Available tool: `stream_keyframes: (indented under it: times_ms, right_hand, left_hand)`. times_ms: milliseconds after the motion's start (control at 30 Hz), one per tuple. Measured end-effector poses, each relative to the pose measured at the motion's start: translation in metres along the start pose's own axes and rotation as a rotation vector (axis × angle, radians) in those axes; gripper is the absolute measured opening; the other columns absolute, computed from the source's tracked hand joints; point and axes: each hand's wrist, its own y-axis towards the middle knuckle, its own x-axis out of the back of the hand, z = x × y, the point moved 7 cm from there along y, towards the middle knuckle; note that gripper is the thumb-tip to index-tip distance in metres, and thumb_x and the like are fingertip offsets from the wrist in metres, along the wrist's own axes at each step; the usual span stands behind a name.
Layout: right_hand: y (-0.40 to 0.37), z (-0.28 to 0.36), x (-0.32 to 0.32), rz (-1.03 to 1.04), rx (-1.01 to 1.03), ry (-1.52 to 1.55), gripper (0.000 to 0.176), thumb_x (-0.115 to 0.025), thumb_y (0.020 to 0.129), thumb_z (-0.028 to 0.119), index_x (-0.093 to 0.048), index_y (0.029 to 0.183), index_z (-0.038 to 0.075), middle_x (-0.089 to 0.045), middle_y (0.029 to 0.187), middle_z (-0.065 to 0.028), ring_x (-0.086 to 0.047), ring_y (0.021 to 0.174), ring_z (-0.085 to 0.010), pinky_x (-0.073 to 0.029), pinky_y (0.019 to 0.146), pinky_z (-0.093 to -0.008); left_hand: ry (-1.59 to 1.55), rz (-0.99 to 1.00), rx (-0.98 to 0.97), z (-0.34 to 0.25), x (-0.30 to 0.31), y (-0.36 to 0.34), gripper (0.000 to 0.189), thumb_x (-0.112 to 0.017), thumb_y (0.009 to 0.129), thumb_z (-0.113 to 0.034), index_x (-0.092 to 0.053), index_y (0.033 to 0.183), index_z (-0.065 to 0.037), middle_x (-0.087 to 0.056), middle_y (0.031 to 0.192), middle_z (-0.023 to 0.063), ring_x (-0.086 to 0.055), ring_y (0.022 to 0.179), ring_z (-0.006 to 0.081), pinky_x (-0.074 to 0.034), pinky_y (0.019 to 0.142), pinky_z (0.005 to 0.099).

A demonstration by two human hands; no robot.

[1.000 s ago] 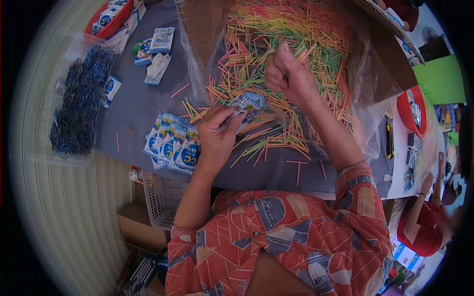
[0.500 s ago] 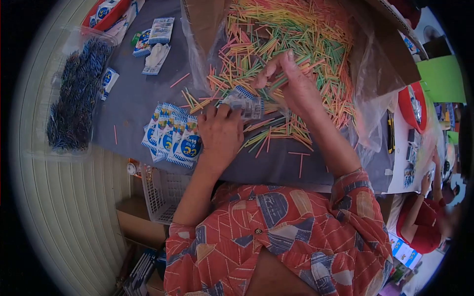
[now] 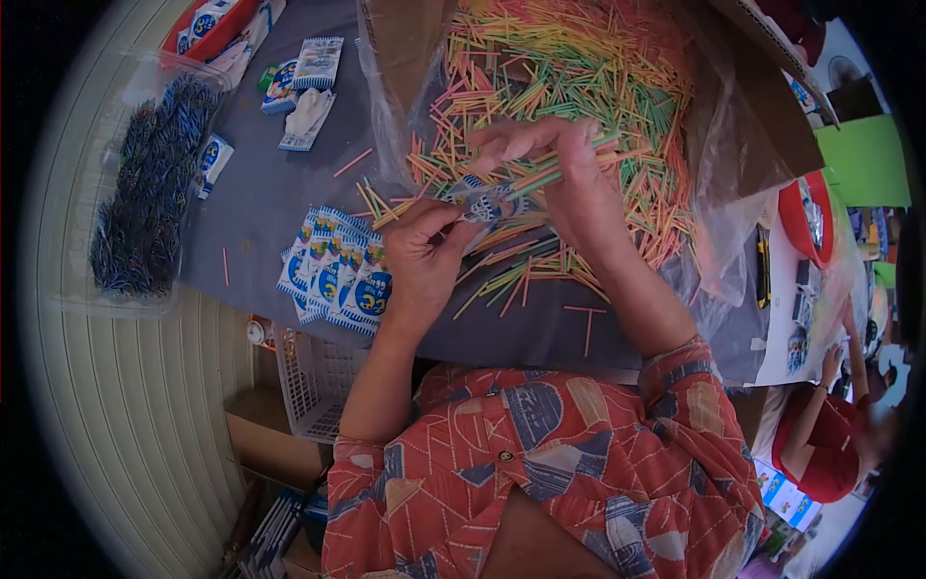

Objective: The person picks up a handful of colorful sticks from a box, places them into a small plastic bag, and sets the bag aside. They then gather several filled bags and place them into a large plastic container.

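My left hand (image 3: 422, 253) pinches the near edge of a small clear-and-blue packet (image 3: 487, 203) between thumb and fingers. Above and to the right, my right hand (image 3: 579, 183) is closed on a few thin coloured sticks (image 3: 536, 179), green and orange ones among them. Their lower ends overlap the packet in this view. Beyond the hands spreads a big heap of pink, yellow, orange and green sticks (image 3: 569, 72). Just left of my left hand, a fanned stack of blue-and-white packets (image 3: 333, 270) lies on the table.
A clear tray (image 3: 174, 299) of dark, shiny twisted strips stands at the left. Several packets (image 3: 318, 63) and a red bowl (image 3: 227, 29) lie farther back. Cardboard and plastic sheeting (image 3: 723, 193) flank the heap. A yellow-black cutter (image 3: 764, 265) and another person (image 3: 825, 439) are at the right.
My left hand has turned and lifted from lying over the packet to pinching its edge. My right hand has lowered slightly, bringing the sticks to the packet.
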Motion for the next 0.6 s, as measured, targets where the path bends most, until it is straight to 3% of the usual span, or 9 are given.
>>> stream_keyframes:
  times_ms: [67,133,167,233,367,433,600]
  right_hand:
    - [-0.002,0.002,-0.001,0.033,0.036,-0.139,0.06,-0.025,0.104,0.053,-0.06,0.099,0.005,-0.069,0.099,-0.0155,-0.058,0.116,-0.0322,-0.039,0.106,-0.048]
    - [-0.004,-0.001,-0.004,0.125,0.061,-0.198,0.042,-0.044,0.104,0.037,-0.069,0.096,0.004,-0.07,0.103,-0.0114,-0.059,0.113,-0.0274,-0.038,0.105,-0.0423]
    - [-0.004,0.002,-0.004,0.13,0.064,-0.201,0.042,-0.044,0.104,0.037,-0.069,0.096,0.004,-0.07,0.103,-0.0114,-0.059,0.113,-0.0274,-0.038,0.105,-0.0423]
    - [-0.009,0.014,-0.018,0.275,0.191,-0.823,0.06,-0.036,0.102,0.054,-0.071,0.099,0.006,-0.067,0.119,-0.0134,-0.051,0.124,-0.0337,-0.035,0.107,-0.0464]
    - [-0.008,0.031,-0.015,0.206,0.31,-0.783,0.062,-0.038,0.099,0.058,-0.074,0.098,0.008,-0.064,0.126,-0.0142,-0.048,0.126,-0.0359,-0.033,0.108,-0.0488]
    - [-0.006,0.038,-0.015,0.288,0.352,-0.8,0.044,-0.05,0.097,0.047,-0.075,0.101,0.011,-0.059,0.135,-0.0091,-0.045,0.13,-0.0334,-0.029,0.11,-0.0478]
    - [-0.007,0.015,-0.007,0.327,0.198,-0.682,0.046,-0.05,0.097,0.049,-0.075,0.102,0.011,-0.058,0.135,-0.0117,-0.046,0.128,-0.0325,-0.029,0.111,-0.047]
  left_hand:
    - [-0.031,0.007,0.028,0.0,-0.004,0.0,0.01,-0.074,0.078,0.007,-0.068,0.085,0.003,-0.066,0.081,0.0053,-0.059,0.073,0.0102,-0.047,0.065,0.0247]
    - [-0.136,0.021,0.038,-0.001,-0.008,0.0,0.007,-0.072,0.083,0.004,-0.068,0.089,0.003,-0.067,0.084,0.0042,-0.059,0.075,0.0089,-0.048,0.066,0.0242]
    - [-0.138,0.017,0.034,0.001,-0.01,0.0,0.007,-0.072,0.083,0.004,-0.068,0.089,0.003,-0.067,0.084,0.0042,-0.059,0.075,0.0089,-0.048,0.066,0.0242]
    - [-0.245,-0.007,0.092,0.009,-0.016,-0.001,0.008,-0.074,0.08,0.005,-0.07,0.087,0.005,-0.066,0.078,0.0075,-0.06,0.069,0.0114,-0.048,0.061,0.0258]
    - [-0.199,0.051,0.147,0.005,-0.021,-0.005,0.009,-0.073,0.08,0.005,-0.07,0.089,0.005,-0.066,0.078,0.0074,-0.06,0.069,0.011,-0.048,0.062,0.0254]
    - [-0.28,0.048,0.142,0.004,-0.022,-0.006,0.011,-0.074,0.08,0.004,-0.07,0.09,0.004,-0.066,0.079,0.0073,-0.06,0.069,0.0106,-0.048,0.061,0.0255]
    - [-0.253,0.022,0.027,0.003,-0.021,-0.004,0.015,-0.075,0.079,0.003,-0.07,0.093,0.003,-0.065,0.079,0.0088,-0.062,0.07,0.0127,-0.048,0.06,0.0262]
